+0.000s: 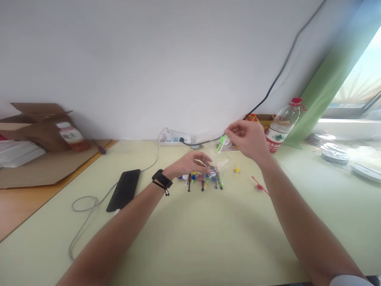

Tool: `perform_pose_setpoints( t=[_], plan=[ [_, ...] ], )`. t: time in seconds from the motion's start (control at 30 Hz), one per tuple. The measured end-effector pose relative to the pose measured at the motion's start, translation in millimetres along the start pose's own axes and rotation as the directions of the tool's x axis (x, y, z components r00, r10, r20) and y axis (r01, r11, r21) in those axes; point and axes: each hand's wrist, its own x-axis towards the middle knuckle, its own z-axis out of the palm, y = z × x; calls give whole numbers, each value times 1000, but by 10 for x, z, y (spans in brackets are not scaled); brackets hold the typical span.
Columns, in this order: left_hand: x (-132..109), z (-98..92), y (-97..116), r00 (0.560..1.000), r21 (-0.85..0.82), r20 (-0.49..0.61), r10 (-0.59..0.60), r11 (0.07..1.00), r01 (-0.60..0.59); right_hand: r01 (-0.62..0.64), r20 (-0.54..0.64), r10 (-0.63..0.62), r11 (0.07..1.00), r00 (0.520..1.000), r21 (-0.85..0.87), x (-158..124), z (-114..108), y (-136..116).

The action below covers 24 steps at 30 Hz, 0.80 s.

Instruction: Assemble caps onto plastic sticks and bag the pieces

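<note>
My left hand (pixel 193 163) reaches over a pile of small coloured plastic pointers (pixel 203 179) with arrow tips and round hubs, like clock hands. Its thumb and fingers are curled together around a thin dark pointer (pixel 205 161). My right hand (pixel 245 137) is raised to the right of the pile, thumb and forefinger pinched. Right below those fingertips are a green and a white arrow pointer (pixel 222 145), which appear to be in the pinch. A yellow pointer (pixel 236 170) and a red pointer (pixel 259 187) lie apart from the pile, on the right.
A black phone (pixel 123 190) with a cable lies at left. Behind, a power strip (pixel 174 138) sits against the wall. A water bottle (pixel 281 125) stands at right, near stacked discs (pixel 335 153). Cardboard (pixel 44 167) and an orange-brown drink bottle (pixel 73 137) are far left.
</note>
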Motion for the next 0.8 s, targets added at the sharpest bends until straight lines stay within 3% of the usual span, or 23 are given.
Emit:
perform_pose_setpoints(
  t=[0.27,0.37,0.57,0.8],
  plan=[
    [-27,19,23,999,-67,51,-10,998,13,32,-48,-35,997,998,-74,-38,-22,-132],
    [-39,21,38,994,-94,109,-6,995,17,13,36,-13,1000,999,-18,-39,-43,-145],
    [-76,34,132,990,-33,140,17,999,-13,-197,286,137,961,948,193,-25,-177,-171],
    [-119,60,220,987,68,160,-1,998,-10,-266,394,171,943,903,200,-5,-365,-219]
  ],
)
